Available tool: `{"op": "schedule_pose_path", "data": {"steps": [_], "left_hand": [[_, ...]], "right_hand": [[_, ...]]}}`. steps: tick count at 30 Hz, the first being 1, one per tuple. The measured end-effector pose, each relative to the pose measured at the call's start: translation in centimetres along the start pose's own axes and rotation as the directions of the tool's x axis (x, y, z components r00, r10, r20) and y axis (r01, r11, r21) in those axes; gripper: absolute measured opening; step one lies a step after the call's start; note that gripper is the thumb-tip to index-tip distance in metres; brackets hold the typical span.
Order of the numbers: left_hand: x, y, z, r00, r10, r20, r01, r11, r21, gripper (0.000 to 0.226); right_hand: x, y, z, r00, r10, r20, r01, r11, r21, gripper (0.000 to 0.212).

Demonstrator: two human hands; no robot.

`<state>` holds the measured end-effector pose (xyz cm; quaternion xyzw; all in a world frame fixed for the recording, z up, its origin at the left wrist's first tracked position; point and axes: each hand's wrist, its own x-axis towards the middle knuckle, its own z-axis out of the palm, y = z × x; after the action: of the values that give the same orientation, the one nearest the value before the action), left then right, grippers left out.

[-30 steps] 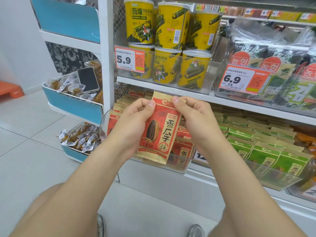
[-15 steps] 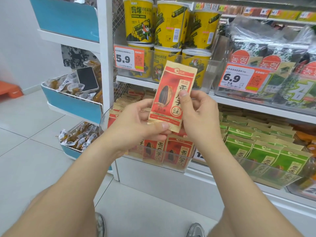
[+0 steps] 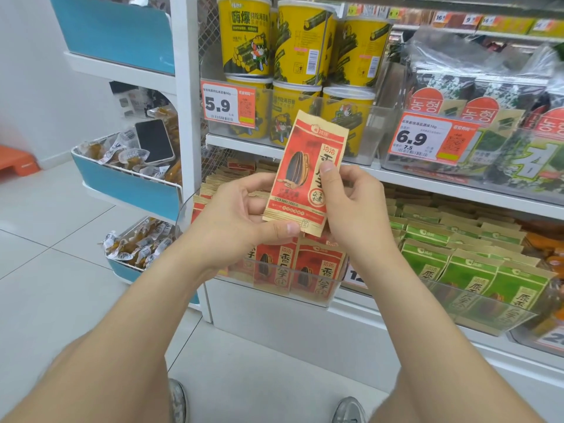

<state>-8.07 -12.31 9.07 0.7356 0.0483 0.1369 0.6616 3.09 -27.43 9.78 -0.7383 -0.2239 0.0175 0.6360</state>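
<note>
Red-and-tan seed packet (image 3: 305,175) sits at frame centre, held off the shelf, printed face to camera, top leaning slightly right. Left hand (image 3: 241,215) takes the bottom edge: grip pinching, thumb across the front lower corner, fingers behind. Right hand (image 3: 351,206) takes the right side: grip pinching too, thumb flat on the print, other fingers curled behind. Directly below the packet, a clear bin (image 3: 308,297) holds more red packets standing upright. Green packets (image 3: 476,270) fill the lower right. Yellow tubs (image 3: 302,47) are stacked top centre above a 5.9 price tag (image 3: 227,103). A phone (image 3: 154,141) lies on wrapped snacks in the blue tray (image 3: 128,184), left.
</note>
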Motion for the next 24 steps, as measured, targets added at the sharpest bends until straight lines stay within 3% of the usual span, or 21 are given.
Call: {"op": "schedule_pose_path", "data": {"steps": [4, 7, 10, 12, 15, 21, 24], "left_hand": [[0.3, 0.0, -0.9, 1.0, -0.004, -0.025, 0.004, 1.0, 0.01, 0.029], [0.4, -0.4, -2.1, 0.999, 0.025, -0.024, -0.022, 0.993, 0.119, 0.03], [0.4, -0.9, -3.1, 0.999, 0.041, 0.005, -0.041, 0.963, 0.265, 0.03], [0.6, -1.6, -4.1, 0.997, 0.055, -0.046, -0.026, 0.877, 0.48, 0.026], [1.1, -2.4, -6.0, 0.976, 0.088, -0.198, 0.096, 0.644, 0.759, 0.03], [2.8, -4.0, -7.6, 0.972, 0.105, -0.212, 0.136, 0.485, 0.864, 0.055], [3.5, -5.1, -8.3, 0.967, -0.008, -0.255, 0.234, 0.429, 0.873, 0.035]], "right_hand": [[-0.4, -0.4, -0.1, 0.981, -0.193, 0.01, 0.193, 0.981, -0.006, 0.022], [-0.4, -0.8, -0.6, 0.985, -0.154, 0.078, 0.144, 0.982, 0.118, 0.03], [-0.2, -0.5, -0.9, 0.974, -0.17, 0.149, 0.164, 0.985, 0.053, 0.041], [0.1, 0.1, -0.4, 0.966, -0.2, 0.165, 0.206, 0.978, -0.018, 0.034], [0.3, 1.3, 1.6, 0.956, -0.242, 0.166, 0.265, 0.956, -0.128, 0.022], [0.4, 3.2, 5.8, 0.926, -0.228, 0.299, 0.313, 0.909, -0.276, 0.021], [1.1, 3.7, 6.7, 0.907, -0.234, 0.349, 0.369, 0.841, -0.395, 0.02]]}}
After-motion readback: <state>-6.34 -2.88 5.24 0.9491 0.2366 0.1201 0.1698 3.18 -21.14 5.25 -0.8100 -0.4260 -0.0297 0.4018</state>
